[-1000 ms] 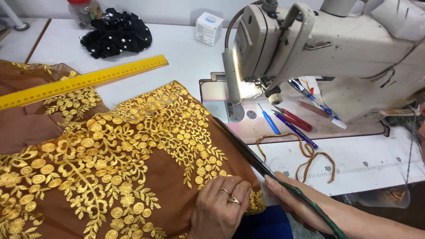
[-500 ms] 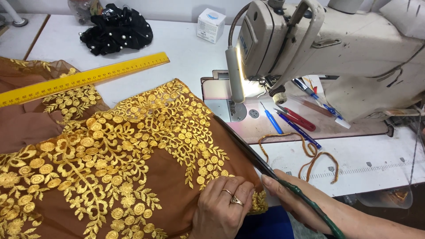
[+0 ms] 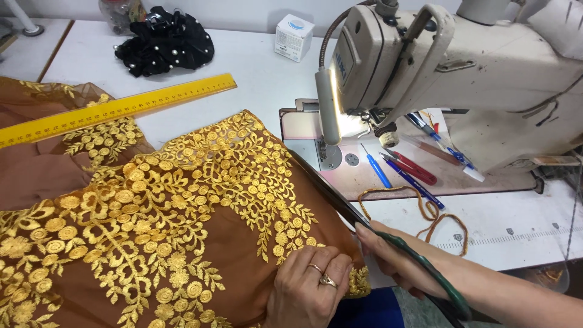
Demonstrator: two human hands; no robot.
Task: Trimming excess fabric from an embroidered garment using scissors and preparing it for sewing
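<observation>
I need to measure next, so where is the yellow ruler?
The yellow ruler lies slantwise at upper left, across the brown fabric and white table, below the black beaded bundle.

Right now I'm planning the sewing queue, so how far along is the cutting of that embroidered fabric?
Midway: the scissors lie along the brown gold-embroidered fabric edge, blade tip near the sewing machine. The right hand grips them; the left hand presses the cloth. Nothing is under the needle yet.

Tailoring workshop: industrial sewing machine (image 3: 461,79), yellow ruler (image 3: 115,109), embroidered fabric (image 3: 152,225).
</observation>
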